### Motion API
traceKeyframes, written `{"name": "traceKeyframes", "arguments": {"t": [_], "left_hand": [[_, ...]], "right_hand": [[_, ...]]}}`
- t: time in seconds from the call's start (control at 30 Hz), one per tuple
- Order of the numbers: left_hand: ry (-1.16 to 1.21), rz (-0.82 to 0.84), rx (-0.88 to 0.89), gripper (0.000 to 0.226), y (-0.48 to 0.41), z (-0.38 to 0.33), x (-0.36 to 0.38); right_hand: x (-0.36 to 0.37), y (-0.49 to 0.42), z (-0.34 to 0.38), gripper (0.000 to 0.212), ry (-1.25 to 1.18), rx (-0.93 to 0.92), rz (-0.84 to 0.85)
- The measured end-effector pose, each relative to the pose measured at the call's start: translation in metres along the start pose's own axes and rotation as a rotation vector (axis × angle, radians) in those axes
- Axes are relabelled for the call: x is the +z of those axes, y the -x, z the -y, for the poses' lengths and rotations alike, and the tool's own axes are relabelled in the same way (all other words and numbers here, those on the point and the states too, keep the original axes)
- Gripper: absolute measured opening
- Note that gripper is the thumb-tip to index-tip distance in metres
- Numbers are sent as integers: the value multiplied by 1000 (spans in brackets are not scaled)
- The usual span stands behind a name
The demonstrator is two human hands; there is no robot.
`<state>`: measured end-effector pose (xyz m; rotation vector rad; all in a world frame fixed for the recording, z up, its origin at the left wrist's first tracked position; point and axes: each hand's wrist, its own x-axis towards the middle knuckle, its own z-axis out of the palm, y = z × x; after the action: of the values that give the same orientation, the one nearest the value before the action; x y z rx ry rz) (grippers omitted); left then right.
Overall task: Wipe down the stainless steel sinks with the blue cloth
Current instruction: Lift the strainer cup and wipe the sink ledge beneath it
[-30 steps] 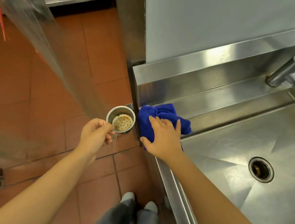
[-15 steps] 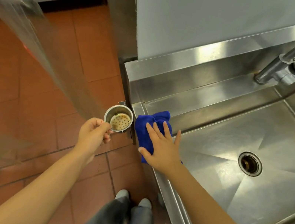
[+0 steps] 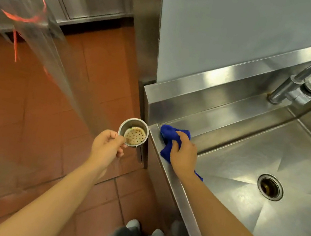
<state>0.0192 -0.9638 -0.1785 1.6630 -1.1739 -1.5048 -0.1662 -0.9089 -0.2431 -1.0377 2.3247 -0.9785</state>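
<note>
Cloth [image 3: 170,135] of crumpled blue fabric lies on the corner of the stainless steel sink [image 3: 179,194], where the near rim meets the back ledge. It is bunched beneath the right grip [image 3: 183,155], whose fingers curl over it and press it to the steel. One tail trails from under the wrist toward the basin. Right of that grip the basin slopes to a round open drain [image 3: 270,187]. Beyond it, well apart, stands a chrome tap [image 3: 297,90]. Just left of the right grip, past the sink's edge and over the red-brown tiled floor [image 3: 47,120], the left grip [image 3: 107,147] pinches a small round perforated steel strainer cup [image 3: 134,135] by its rim, held upright.

Risks, as I judge them: the wad covers little steel, so a pass may skip the corner seam. The strainer hangs very near the sink's corner. A wide leftward sweep could knock it, and a pinch on a thin rim may slip, dropping it or spilling residue on the tiles.
</note>
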Motion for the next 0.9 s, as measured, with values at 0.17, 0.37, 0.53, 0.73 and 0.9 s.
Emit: {"name": "traceKeyframes", "arguments": {"t": [0.17, 0.37, 0.53, 0.73, 0.9], "left_hand": [[-25, 13, 14, 18, -5, -4, 2], [-6, -28, -7, 15, -3, -2, 9], [15, -92, -18, 18, 1, 2, 13], [7, -137, -31, 21, 6, 5, 27], [22, -147, -39, 21, 7, 5, 44]], "right_hand": [[-19, -13, 18, 32, -291, -46, -248], [-4, -19, 4, 41, 238, -224, 144], [-2, -30, -14, 51, 608, -419, 320], [-34, -82, -34, 56, 727, -314, 280], [-46, -96, -49, 58, 650, -178, 272]]}}
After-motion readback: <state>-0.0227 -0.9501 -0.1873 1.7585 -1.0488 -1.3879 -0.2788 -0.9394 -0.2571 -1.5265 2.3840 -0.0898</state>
